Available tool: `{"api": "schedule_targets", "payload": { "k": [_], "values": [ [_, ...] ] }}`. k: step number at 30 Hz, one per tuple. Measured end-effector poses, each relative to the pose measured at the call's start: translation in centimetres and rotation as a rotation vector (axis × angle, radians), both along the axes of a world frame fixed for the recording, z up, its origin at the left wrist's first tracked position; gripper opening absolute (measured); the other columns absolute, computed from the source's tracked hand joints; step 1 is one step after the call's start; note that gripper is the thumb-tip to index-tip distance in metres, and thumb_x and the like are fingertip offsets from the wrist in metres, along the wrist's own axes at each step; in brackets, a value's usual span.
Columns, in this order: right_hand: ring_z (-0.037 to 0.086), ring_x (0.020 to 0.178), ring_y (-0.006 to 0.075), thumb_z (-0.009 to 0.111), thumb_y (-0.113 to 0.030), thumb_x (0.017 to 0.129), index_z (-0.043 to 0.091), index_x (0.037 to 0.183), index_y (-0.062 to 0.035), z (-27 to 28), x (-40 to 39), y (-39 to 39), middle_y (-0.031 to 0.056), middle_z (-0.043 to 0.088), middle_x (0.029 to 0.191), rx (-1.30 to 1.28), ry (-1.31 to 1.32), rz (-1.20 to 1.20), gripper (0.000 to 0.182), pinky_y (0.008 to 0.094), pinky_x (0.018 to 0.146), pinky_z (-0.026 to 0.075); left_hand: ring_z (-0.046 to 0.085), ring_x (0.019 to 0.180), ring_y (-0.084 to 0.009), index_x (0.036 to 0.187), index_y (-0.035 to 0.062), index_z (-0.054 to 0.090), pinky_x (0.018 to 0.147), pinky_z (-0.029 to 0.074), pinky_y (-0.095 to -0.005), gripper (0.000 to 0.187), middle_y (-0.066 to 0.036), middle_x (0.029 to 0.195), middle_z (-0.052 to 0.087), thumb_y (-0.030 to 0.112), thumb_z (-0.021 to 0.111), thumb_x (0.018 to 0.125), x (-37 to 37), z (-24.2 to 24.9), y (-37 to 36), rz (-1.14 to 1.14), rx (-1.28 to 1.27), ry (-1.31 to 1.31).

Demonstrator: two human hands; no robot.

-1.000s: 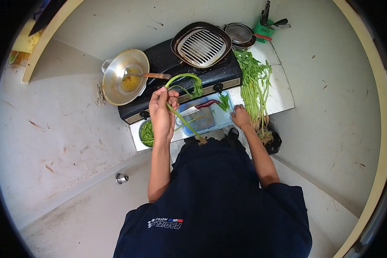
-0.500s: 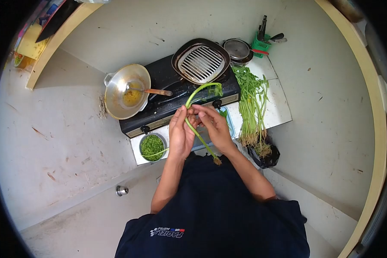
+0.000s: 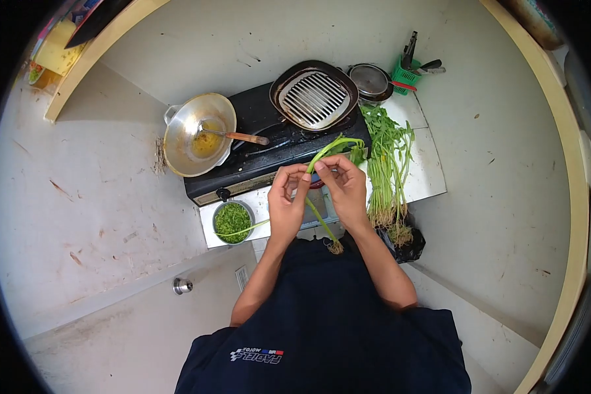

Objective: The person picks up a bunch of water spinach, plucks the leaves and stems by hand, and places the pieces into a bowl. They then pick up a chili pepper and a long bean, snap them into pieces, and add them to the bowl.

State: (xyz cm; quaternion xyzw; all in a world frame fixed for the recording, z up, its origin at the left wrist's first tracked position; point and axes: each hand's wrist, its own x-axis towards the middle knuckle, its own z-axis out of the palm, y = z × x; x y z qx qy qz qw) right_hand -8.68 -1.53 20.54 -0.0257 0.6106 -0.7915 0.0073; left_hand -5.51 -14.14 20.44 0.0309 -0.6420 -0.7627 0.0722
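Note:
Both my hands hold one long green water spinach stalk [image 3: 323, 152] over the front of the stove. Its leafy top bends over to the right, and its roots hang down near my shirt. My left hand [image 3: 287, 205] pinches the stalk between thumb and fingers. Just to the right, my right hand [image 3: 348, 194] pinches the same stalk near its upper bend. A small round pot [image 3: 251, 214] of finely cut greens [image 3: 232, 221] stands left of my left hand. Across it runs a thin pale stem [image 3: 243, 232] whose right end goes behind my left wrist.
On the black stove [image 3: 249, 105] sit a wok [image 3: 177, 131] with a wooden-handled spatula [image 3: 246, 138] and a ridged grill pan [image 3: 318, 98]. Rooted water spinach [image 3: 389, 171] lies at right, by a black plastic bag [image 3: 410, 246]. Behind are a lidded pan [image 3: 369, 80] and a green utensil basket [image 3: 406, 75].
My hands have shifted slightly right. My right hand has turned and its fingers have moved up to pinch the stalk near the bend. The view has shifted a little.

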Motion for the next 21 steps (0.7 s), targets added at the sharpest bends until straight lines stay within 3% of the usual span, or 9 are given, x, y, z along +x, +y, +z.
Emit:
{"api": "schedule_targets", "payload": {
  "k": [3, 7, 12, 16, 21],
  "values": [
    [0.063, 0.079, 0.0071, 0.067, -0.013, 0.099, 0.066, 0.1, 0.0008, 0.2, 0.1, 0.4, 0.0025, 0.065, 0.092, 0.041, 0.006, 0.003, 0.014, 0.0247, 0.07, 0.058, 0.063, 0.094, -0.009, 0.116, 0.0001, 0.061, 0.088, 0.051, -0.027, 0.016, -0.004, 0.102, 0.065, 0.003, 0.062, 0.1, -0.2, 0.0, 0.0, 0.004, -0.155, -0.007],
    [0.063, 0.086, 0.0091, 0.067, -0.009, 0.099, 0.064, 0.102, -0.0003, -1.0, 0.6, 0.8, 0.0043, 0.065, 0.099, 0.024, 0.033, -0.03, 0.01, 0.024, 0.072, 0.055, 0.063, 0.096, -0.0111, 0.118, 0.0018, 0.061, 0.089, 0.051, -0.0296, 0.019, -0.005, 0.104, 0.067, 0.011, 0.061, 0.102, -0.5, -0.2, 0.7, -0.002, 0.211, -0.119],
    [0.061, 0.1, 0.0126, 0.067, -0.002, 0.095, 0.065, 0.106, -0.0018, -1.6, 1.1, 1.9, 0.0081, 0.07, 0.113, 0.075, 0.245, 0.046, 0.011, 0.0272, 0.081, 0.047, 0.063, 0.099, -0.0119, 0.118, 0.0063, 0.062, 0.088, 0.051, -0.0301, 0.017, -0.004, 0.11, 0.066, 0.017, 0.057, 0.105, -1.0, -0.8, 1.8, -0.078, 0.704, -0.282],
    [0.065, 0.105, 0.0162, 0.063, -0.001, 0.099, 0.06, 0.108, -0.0013, -2.6, 1.1, 3.4, 0.0144, 0.068, 0.121, 0.057, 0.198, 0.187, 0.01, 0.0279, 0.084, 0.051, 0.061, 0.112, -0.019, 0.121, 0.0074, 0.059, 0.096, 0.052, -0.0388, 0.02, -0.008, 0.119, 0.065, 0.021, 0.053, 0.107, -0.2, -1.1, 2.0, -0.107, 0.847, -0.284],
    [0.064, 0.098, 0.0133, 0.062, -0.003, 0.101, 0.057, 0.106, -0.0018, -2.4, 0.8, 3.3, 0.0132, 0.07, 0.112, -0.032, 0.13, 0.239, 0.007, 0.0267, 0.082, 0.05, 0.06, 0.109, -0.0168, 0.117, 0.0057, 0.06, 0.095, 0.051, -0.036, 0.019, -0.006, 0.111, 0.065, 0.02, 0.055, 0.106, 0.5, -1.5, 2.9, -0.018, 0.887, -0.247]
  ]
}}
